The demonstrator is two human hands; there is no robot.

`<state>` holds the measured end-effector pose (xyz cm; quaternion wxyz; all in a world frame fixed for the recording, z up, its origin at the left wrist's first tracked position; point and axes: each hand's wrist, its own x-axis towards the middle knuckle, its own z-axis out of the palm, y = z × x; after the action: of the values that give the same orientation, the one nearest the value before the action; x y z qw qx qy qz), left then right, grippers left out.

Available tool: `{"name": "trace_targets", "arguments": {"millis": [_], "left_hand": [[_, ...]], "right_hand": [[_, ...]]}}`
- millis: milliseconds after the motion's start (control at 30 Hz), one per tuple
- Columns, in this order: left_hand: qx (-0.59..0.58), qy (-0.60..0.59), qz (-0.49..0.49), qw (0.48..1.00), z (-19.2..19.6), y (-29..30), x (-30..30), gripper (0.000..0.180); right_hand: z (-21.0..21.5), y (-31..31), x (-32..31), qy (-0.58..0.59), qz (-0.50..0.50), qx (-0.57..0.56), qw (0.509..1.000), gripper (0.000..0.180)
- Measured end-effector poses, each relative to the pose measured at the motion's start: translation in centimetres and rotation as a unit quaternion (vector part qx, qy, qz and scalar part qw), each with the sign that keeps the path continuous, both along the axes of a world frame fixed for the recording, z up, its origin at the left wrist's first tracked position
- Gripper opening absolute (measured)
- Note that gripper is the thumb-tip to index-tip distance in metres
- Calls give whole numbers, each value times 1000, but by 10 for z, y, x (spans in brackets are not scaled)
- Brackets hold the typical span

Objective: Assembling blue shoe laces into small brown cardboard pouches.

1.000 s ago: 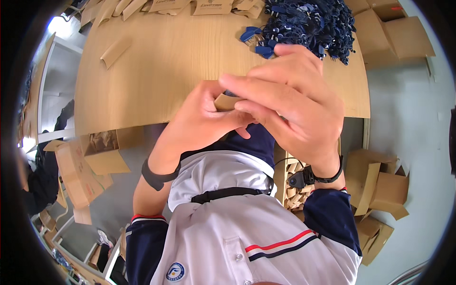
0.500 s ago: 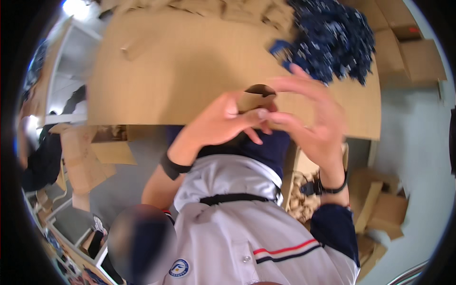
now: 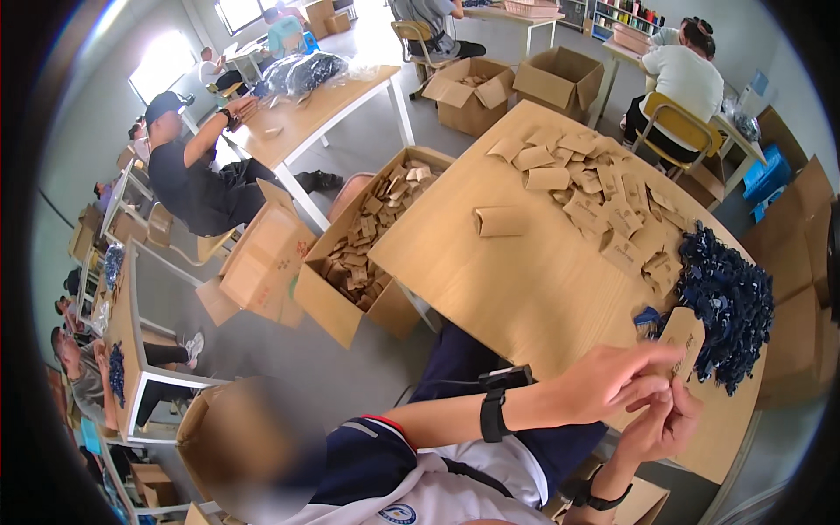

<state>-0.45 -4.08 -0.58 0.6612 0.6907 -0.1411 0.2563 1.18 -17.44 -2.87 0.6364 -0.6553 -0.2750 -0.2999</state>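
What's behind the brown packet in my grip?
Behind the brown packet, the dark blue pile and wooden tabletop show past its edges. Whatever lies directly behind it is covered, and its inside can't be seen.

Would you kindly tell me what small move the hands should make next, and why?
I would probably check the near end of the small cardboard box, pressing it shut if it stands open: the left hand and right hand meet around that end, and they hide whether it is closed.
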Motion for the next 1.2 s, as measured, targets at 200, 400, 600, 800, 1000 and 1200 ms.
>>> {"name": "trace_targets", "arguments": {"millis": [200,400,600,800,1000,1200], "left_hand": [[18,-218,90,972,8,-4,1,27],[349,-370,113,853,21,38,-8,27],[395,-208,-98,889,44,70,-23,19],[329,-98,-111,933,58,81,4,28],[325,-15,-182,928,51,74,-5,35],[11,80,-123,989,18,51,-11,16]], "right_hand": [[23,10,-13,71,25,83,994,9],[58,21,-24,198,160,96,962,74],[45,14,-10,479,458,152,733,63],[61,12,-18,459,432,9,776,21],[54,9,-22,420,391,4,819,15],[31,28,-10,74,86,-174,978,36]]}}
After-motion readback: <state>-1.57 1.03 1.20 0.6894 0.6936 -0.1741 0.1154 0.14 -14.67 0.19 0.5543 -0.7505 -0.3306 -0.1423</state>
